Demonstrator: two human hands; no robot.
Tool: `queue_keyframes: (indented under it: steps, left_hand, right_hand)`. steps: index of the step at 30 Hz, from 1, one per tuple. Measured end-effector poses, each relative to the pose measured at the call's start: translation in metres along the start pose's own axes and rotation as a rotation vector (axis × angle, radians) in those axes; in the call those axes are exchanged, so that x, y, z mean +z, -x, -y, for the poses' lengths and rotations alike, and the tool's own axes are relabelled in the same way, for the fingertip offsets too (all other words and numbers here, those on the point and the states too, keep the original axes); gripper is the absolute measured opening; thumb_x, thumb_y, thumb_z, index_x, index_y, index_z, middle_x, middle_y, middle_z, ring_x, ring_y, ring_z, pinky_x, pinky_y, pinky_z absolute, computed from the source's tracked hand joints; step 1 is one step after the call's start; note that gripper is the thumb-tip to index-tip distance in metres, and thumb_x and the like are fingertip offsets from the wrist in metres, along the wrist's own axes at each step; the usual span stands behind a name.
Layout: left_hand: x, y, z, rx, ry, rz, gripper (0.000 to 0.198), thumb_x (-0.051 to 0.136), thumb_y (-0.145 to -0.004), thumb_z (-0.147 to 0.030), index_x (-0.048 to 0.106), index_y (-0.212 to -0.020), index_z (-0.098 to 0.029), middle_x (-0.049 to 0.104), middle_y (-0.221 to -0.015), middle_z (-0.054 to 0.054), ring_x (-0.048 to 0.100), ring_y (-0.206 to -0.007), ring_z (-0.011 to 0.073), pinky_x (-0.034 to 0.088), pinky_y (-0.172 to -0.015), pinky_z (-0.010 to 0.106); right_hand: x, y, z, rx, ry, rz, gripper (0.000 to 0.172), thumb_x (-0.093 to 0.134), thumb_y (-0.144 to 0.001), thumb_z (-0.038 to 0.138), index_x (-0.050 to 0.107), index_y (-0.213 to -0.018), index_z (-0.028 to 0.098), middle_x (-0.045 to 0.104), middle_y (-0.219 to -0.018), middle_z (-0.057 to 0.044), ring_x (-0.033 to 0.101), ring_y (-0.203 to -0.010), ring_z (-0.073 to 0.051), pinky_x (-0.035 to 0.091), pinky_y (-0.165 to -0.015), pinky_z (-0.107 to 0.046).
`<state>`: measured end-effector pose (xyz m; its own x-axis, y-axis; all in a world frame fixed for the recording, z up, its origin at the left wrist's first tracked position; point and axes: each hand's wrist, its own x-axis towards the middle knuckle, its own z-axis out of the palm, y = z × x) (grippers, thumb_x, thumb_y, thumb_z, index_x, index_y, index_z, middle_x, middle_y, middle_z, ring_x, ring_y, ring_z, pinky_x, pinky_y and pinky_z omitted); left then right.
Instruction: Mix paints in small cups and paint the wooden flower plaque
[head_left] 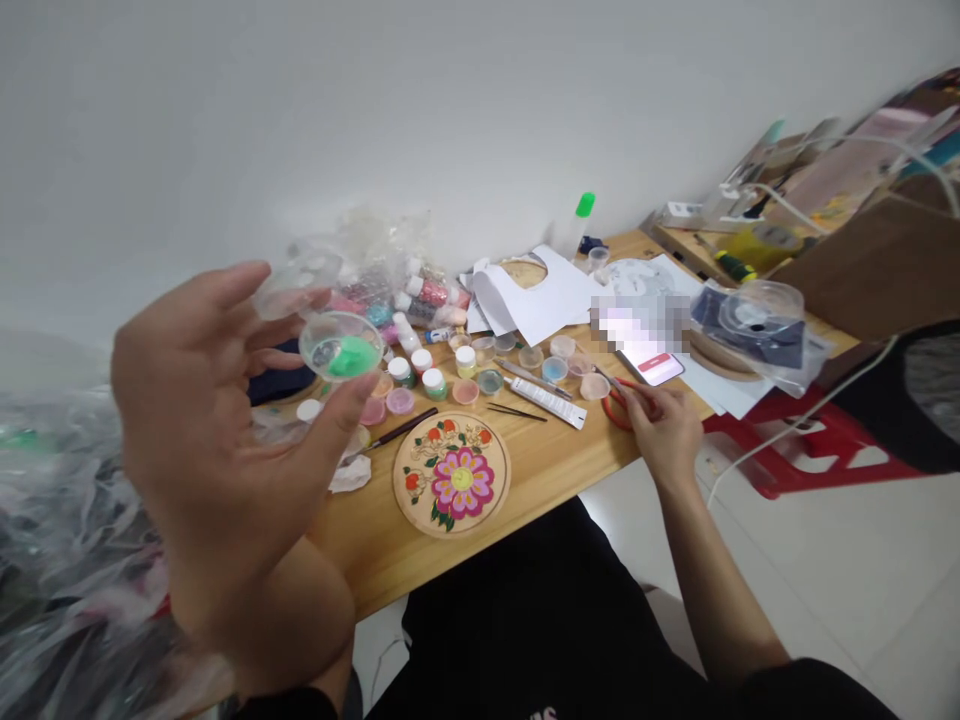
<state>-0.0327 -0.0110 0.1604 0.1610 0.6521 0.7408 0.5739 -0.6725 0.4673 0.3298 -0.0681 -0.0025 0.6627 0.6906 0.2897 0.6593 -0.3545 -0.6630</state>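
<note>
Raised close to the camera, my left hand (pixel 247 420) pinches a small clear plastic cup (pixel 315 338) between thumb and fingers. Bright green paint (pixel 356 356) coats part of its inside. At the table's right front edge, my right hand (pixel 664 430) is closed on the orange-red handles of a pair of scissors (pixel 616 408); their blades point toward the paint cups. Between my hands lies a round wooden plaque (pixel 454 475) with a painted pink flower, orange fruits and green leaves. A dark brush (pixel 405 427) and tweezers (pixel 517 411) rest just beyond it.
Several paint cups (pixel 555 369) and white-capped jars (pixel 434 383) stand behind the plaque, near a white tube (pixel 551 402). Cut paper (pixel 551 300), a lit phone (pixel 649 355) and a bagged hoop (pixel 750 330) lie farther back. A red stool (pixel 795 450) stands right.
</note>
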Motion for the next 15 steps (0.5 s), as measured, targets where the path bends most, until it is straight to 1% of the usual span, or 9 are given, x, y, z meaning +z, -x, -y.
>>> queue_keyframes:
  steps: [3, 5, 6, 7, 8, 10, 12, 13, 15]
  left_hand:
    - [-0.003, -0.001, 0.002, 0.033, -0.005, -0.003, 0.084, 0.078, -0.067, -0.019, 0.045, -0.141, -0.038, 0.056, -0.129, 0.005, 0.065, -0.117, 0.0326, 0.057, -0.090, 0.052]
    - [-0.005, -0.002, 0.003, 0.048, 0.010, -0.037, 0.081, 0.078, -0.068, -0.019, 0.046, -0.141, -0.037, 0.054, -0.133, 0.004, 0.064, -0.118, 0.0307, 0.057, -0.094, 0.052]
    - [-0.006, -0.002, 0.003, 0.060, 0.017, -0.051, 0.080, 0.078, -0.068, -0.020, 0.046, -0.140, -0.036, 0.053, -0.135, 0.003, 0.064, -0.118, 0.0295, 0.056, -0.096, 0.052]
    - [-0.007, -0.002, 0.003, 0.068, 0.020, -0.062, 0.079, 0.078, -0.069, -0.021, 0.046, -0.140, -0.037, 0.053, -0.137, 0.002, 0.064, -0.117, 0.0280, 0.056, -0.098, 0.051]
    - [-0.008, -0.003, 0.003, 0.058, 0.020, -0.063, 0.078, 0.077, -0.070, -0.020, 0.046, -0.139, -0.038, 0.052, -0.138, 0.000, 0.064, -0.117, 0.0264, 0.056, -0.099, 0.051]
    - [-0.010, -0.003, 0.002, 0.001, 0.023, -0.075, 0.073, 0.075, -0.073, -0.018, 0.048, -0.137, -0.039, 0.052, -0.139, -0.002, 0.063, -0.118, 0.0247, 0.056, -0.100, 0.051]
    - [-0.011, -0.004, 0.001, -0.033, 0.041, -0.099, 0.065, 0.073, -0.075, -0.019, 0.050, -0.134, -0.036, 0.055, -0.136, 0.000, 0.063, -0.118, 0.0249, 0.057, -0.098, 0.052]
    - [-0.012, -0.004, 0.001, -0.025, 0.057, -0.113, 0.062, 0.072, -0.076, -0.021, 0.051, -0.133, -0.034, 0.057, -0.133, 0.001, 0.064, -0.116, 0.0251, 0.058, -0.095, 0.052]
    - [-0.015, -0.003, 0.002, 0.017, 0.084, -0.141, 0.059, 0.071, -0.077, -0.020, 0.052, -0.133, -0.030, 0.058, -0.129, 0.003, 0.065, -0.114, 0.0242, 0.061, -0.090, 0.050]
  right_hand:
    - [-0.009, 0.002, 0.006, -0.066, 0.023, -0.036, 0.053, 0.056, -0.077, 0.062, 0.077, -0.090, 0.016, 0.064, -0.083, -0.010, 0.053, -0.068, -0.019, 0.046, -0.068, -0.036]
    - [-0.015, 0.006, 0.013, -0.146, 0.030, -0.051, 0.048, 0.056, -0.081, 0.059, 0.076, -0.091, 0.016, 0.065, -0.083, -0.009, 0.053, -0.064, -0.017, 0.046, -0.064, -0.033]
    - [-0.018, 0.009, 0.018, -0.193, 0.031, -0.035, 0.044, 0.056, -0.083, 0.056, 0.075, -0.092, 0.017, 0.065, -0.082, -0.008, 0.052, -0.062, -0.015, 0.046, -0.061, -0.032]
    - [-0.019, 0.011, 0.024, -0.246, 0.029, 0.005, 0.041, 0.056, -0.085, 0.053, 0.074, -0.092, 0.018, 0.065, -0.080, -0.007, 0.051, -0.059, -0.014, 0.045, -0.059, -0.030]
    - [-0.018, 0.014, 0.030, -0.303, 0.028, 0.074, 0.037, 0.056, -0.086, 0.051, 0.074, -0.092, 0.019, 0.066, -0.077, -0.006, 0.052, -0.057, -0.014, 0.044, -0.057, -0.029]
    - [-0.012, 0.019, 0.044, -0.433, 0.041, 0.276, 0.032, 0.055, -0.088, 0.045, 0.073, -0.093, 0.020, 0.066, -0.074, -0.005, 0.055, -0.058, -0.014, 0.045, -0.058, -0.028]
    - [-0.002, 0.025, 0.057, -0.534, 0.095, 0.473, 0.027, 0.056, -0.088, 0.039, 0.073, -0.096, 0.020, 0.069, -0.080, -0.006, 0.061, -0.065, -0.017, 0.046, -0.059, -0.028]
    - [0.005, 0.027, 0.064, -0.562, 0.136, 0.532, 0.025, 0.056, -0.088, 0.036, 0.073, -0.098, 0.020, 0.071, -0.085, -0.007, 0.064, -0.071, -0.018, 0.046, -0.059, -0.028]
    - [0.016, 0.032, 0.075, -0.587, 0.212, 0.569, 0.024, 0.058, -0.087, 0.030, 0.073, -0.102, 0.019, 0.072, -0.096, -0.009, 0.067, -0.081, -0.021, 0.047, -0.061, -0.029]
